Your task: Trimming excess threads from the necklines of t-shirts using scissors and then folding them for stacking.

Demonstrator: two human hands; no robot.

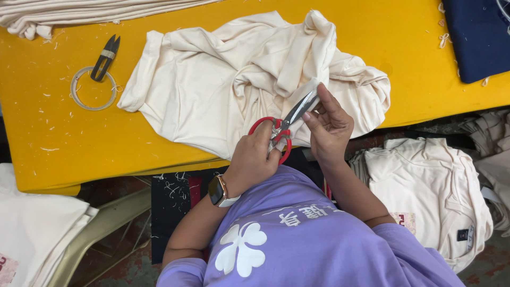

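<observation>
Purple shirt (319,250) fills six o'clock. Snips (105,57) lie at ten o'clock on the yellow table (48,133). Left hand (254,159) has its fingers through the red loops of scissors (287,125), blades barely parted. Right hand (330,127) pinches a fold of the cream garment (212,85) crumpled at twelve o'clock. It looks soft, light and limp, so it is best gripped taut beside the blades.

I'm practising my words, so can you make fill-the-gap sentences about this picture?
The left hand holds scissors with ___ handles.
The right hand pinches a ___ cloth.
The cloth lies on a ___ table.
The small thread snips are ___.
Missing words: red, cream, yellow, black.
</observation>
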